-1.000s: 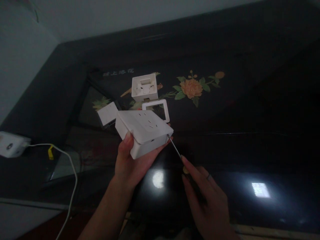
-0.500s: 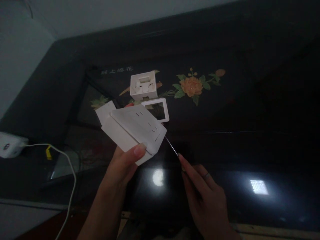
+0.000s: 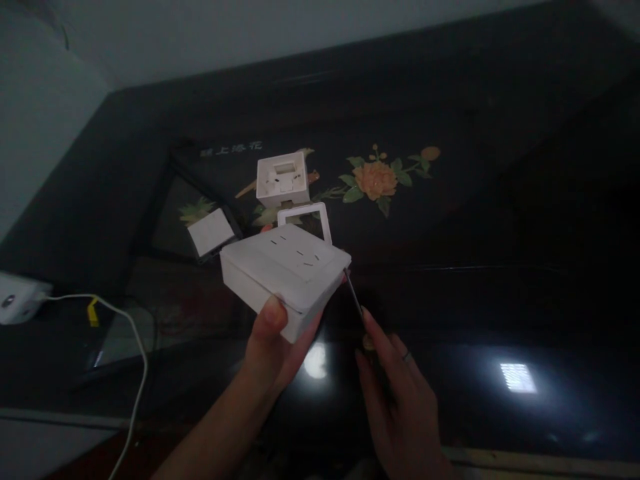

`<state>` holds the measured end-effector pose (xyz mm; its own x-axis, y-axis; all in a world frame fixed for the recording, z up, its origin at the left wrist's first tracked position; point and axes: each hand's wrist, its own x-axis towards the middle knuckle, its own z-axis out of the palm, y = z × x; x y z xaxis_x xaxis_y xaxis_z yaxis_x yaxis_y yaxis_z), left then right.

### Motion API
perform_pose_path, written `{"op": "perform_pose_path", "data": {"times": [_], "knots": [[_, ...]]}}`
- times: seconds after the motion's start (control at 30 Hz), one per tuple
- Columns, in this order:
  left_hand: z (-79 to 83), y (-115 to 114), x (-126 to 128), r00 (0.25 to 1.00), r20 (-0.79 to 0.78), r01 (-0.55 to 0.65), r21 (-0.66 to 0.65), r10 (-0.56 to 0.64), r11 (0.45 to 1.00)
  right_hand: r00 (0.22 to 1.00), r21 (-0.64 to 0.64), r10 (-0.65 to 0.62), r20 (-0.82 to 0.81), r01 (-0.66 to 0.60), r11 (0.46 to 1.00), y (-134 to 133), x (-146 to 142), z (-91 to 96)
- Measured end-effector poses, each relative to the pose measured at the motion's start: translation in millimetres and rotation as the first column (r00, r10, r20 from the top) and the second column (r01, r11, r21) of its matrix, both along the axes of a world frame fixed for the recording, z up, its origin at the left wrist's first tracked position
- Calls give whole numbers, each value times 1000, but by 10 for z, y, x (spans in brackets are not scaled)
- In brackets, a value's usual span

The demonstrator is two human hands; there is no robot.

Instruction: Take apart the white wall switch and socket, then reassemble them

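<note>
My left hand (image 3: pixel 275 340) is wrapped round a white wall socket on its box (image 3: pixel 285 267), thumb on the near edge of the faceplate. The socket's slotted face is tilted up towards me. In my right hand (image 3: pixel 400 393) is a screwdriver (image 3: pixel 354 293), gripped low, its handle mostly hidden by the fingers. The metal shaft reaches up to the socket's right corner, where its tip meets the edge of the faceplate. Just behind the socket lies a white frame (image 3: pixel 326 227), partly covered by it. An open white back box (image 3: pixel 283 180) stands beyond the frame.
A white-faced switch module (image 3: pixel 211 233) with a dark body lies left of the socket. Farther left, a white plug adapter (image 3: pixel 20 298) has a white cable (image 3: pixel 143 353) with a yellow tag. The glossy dark table (image 3: pixel 475 220) bears a flower picture and meets a wall behind.
The socket has turned in my left hand and moved slightly right, showing more of its near side. The screwdriver has shifted with it and stands steeper. The switch module is more fully visible.
</note>
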<state>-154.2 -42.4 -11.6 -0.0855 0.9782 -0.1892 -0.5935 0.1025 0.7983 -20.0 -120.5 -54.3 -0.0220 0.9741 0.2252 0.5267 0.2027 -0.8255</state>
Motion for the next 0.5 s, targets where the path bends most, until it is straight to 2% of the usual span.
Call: {"op": "perform_pose_path", "data": {"times": [0.2,0.33,0.37,0.5], "knots": [[-35,-59,24,1000,15,17,-8,-16,1000,976,-90,-8,-216,-12,996,6,13,77],[-118,-155,97,966,41,256,-96,-254,962,900,-221,-150,-408,62,973,1,40,88],[-131,-159,113,957,64,287,-112,-282,951,884,-246,-195,-425,94,965,-11,50,76],[-142,-87,103,991,42,128,-43,-127,991,917,-244,-259,-303,189,951,-54,98,13]]}}
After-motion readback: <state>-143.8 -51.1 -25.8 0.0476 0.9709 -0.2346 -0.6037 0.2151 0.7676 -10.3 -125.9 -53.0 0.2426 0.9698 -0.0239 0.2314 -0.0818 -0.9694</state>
